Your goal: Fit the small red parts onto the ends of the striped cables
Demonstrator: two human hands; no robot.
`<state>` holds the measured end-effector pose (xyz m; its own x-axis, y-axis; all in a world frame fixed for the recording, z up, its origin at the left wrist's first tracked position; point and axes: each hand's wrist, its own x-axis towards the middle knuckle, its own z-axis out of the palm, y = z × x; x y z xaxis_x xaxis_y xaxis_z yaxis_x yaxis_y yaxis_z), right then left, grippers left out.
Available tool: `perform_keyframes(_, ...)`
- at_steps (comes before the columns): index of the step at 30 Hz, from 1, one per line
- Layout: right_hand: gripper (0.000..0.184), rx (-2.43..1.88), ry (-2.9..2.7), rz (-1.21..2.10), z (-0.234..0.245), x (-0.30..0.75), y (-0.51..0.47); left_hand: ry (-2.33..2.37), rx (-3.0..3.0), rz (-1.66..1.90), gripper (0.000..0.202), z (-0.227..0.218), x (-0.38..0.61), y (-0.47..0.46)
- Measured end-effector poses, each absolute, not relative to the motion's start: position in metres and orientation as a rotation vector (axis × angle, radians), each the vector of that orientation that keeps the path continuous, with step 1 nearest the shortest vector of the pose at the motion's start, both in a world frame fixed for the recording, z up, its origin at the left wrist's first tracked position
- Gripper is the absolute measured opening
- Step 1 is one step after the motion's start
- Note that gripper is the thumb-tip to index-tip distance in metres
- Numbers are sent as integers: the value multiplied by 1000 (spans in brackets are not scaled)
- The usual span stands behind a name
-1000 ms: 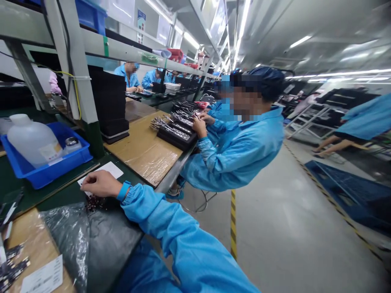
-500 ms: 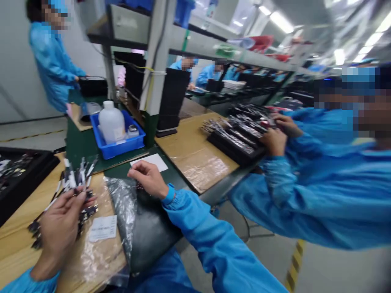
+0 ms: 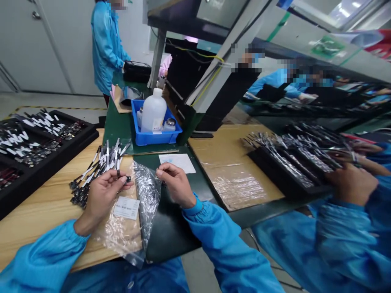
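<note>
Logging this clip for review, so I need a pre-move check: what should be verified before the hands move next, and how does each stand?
1. Left hand grips fan of black flex strips with white tabs: ok.
2. Small black part pinched at left fingertips: ok.
3. Right hand holds a part: cannot tell, fingers hide it.
4. Crinkled clear plastic bag lies between both hands: ok.
5. Co-worker's hand is apart from both hands: ok.

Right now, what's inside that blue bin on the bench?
A white bottle and a small metal-lidded jar stand in the blue bin. Something behind the bottle is mostly covered; the bin's floor is hidden.
</note>
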<state>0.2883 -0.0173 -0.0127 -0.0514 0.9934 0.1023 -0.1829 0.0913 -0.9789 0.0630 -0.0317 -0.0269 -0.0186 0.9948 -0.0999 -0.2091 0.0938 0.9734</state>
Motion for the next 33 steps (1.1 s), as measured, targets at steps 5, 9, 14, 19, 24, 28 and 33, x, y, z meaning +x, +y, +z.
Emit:
perform_keyframes(5, 22, -886, -954, 1484, -12, 288, -19, 1112, 985, 1239, 50, -25, 67, -35)
perform_keyframes(9, 24, -865, -962, 1516, -11, 286, -21, 1100, 1029, 1229, 63, -23, 71, -37)
perform_keyframes(14, 22, -857, -1045, 1524, -14, 282, -25, 1080, 1156, 1245, 49, -27, 69, -38)
perform_keyframes(19, 25, -891, -1073, 1603, -16, 278, -26, 1052, 1408, 1142, 20, -29, 67, -42)
perform_keyframes(24, 26, -891, -1132, 1658, -23, 275, -26, 985, 1424, 1132, 17, -29, 69, -45)
perform_keyframes(28, 24, -877, -1157, 1677, -28, 274, -25, 961, 1399, 1143, 17, -28, 70, -46)
perform_keyframes(33, 22, -858, -1175, 1680, -30, 273, -25, 942, 1392, 1106, 17, -27, 71, -47)
